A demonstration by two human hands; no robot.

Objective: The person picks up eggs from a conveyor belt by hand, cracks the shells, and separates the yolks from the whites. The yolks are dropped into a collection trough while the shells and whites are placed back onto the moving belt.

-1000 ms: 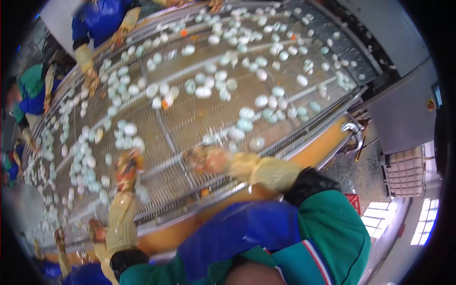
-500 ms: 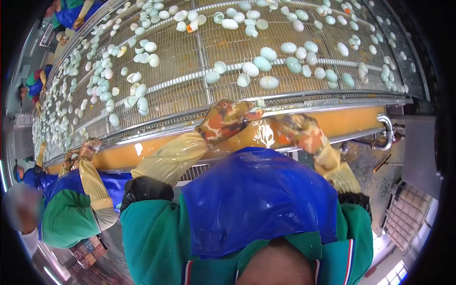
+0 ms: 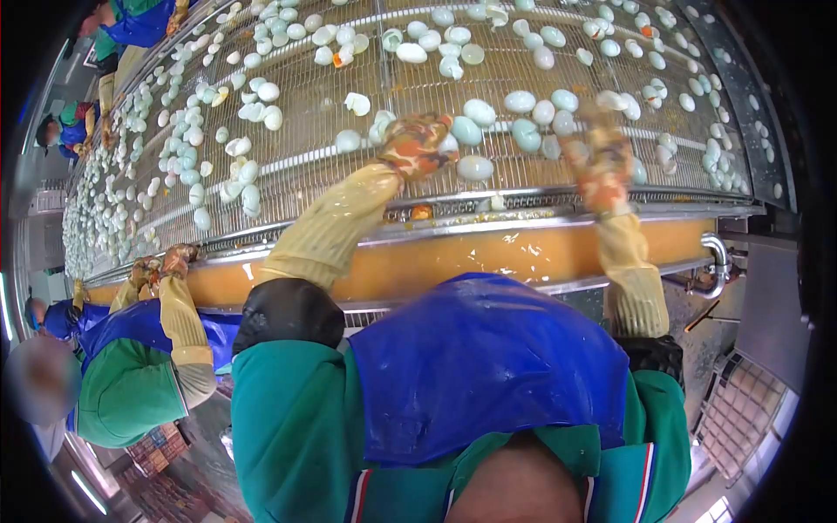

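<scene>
Eggs (image 3: 475, 167), some half-hidden by left hand (image 3: 414, 146); right hand (image 3: 605, 170) blurred; cannot tell either grip.

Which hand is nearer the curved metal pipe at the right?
Right. The right hand, motion-blurred, is over the mesh bed, forward and left of the pipe; the left hand is farther left, among the eggs.
</scene>
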